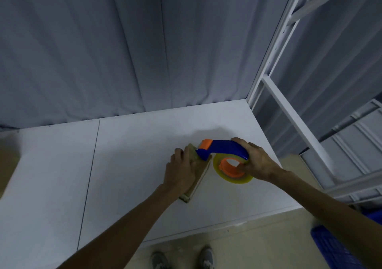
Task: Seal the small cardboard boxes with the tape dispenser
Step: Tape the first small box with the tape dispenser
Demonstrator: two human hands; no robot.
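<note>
On a white table [134,144], a small cardboard box [200,174] lies toward 4 o'clock, the tape dispenser [224,148] nosing its 1 o'clock end, right hand [258,161] curled round the handle, left hand [182,169] pressing flat on top, apparently steadying it.

Single wide-angle view, worn on the head. Looks forward and steeply down onto a white table [128,165] from a standing position. Faces the grey curtain [144,41] behind the table's far edge, filling the upper half of the frame. Catches the left hand [182,171] and right hand [256,161] just below centre, near the lens, forearms crossing the bottom edge. Takes in shoes [206,256] at the very bottom. Bows the white rack [273,51] along the right side. Clips a blue crate [330,248] at lower right.
</note>
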